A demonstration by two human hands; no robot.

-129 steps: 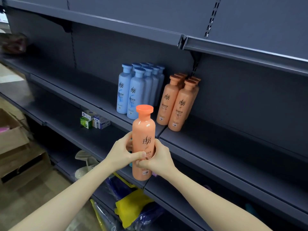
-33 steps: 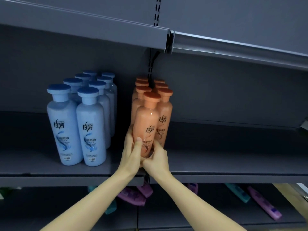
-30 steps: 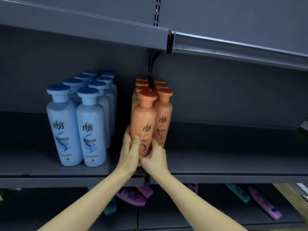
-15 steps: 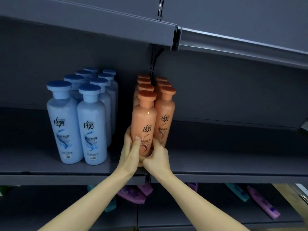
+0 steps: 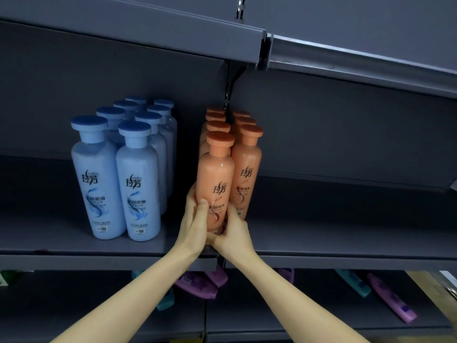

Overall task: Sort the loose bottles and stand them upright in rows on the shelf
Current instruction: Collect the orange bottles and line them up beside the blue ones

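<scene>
in the last second i had tipped the orange bottle (image 5: 215, 179) upright at mid-frame, fronting the orange rows (image 5: 247, 157) on the shelf (image 5: 61, 246), left hand (image 5: 195, 221) and right hand (image 5: 235, 230) both still curled round its lower half, so i judged only release remained.

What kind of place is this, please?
Most likely a shop aisle, or a mock-up of one: grey metal shelving, matching blue bottles and orange bottles standing in rows, and purple bottles lying loose one shelf lower.
</scene>
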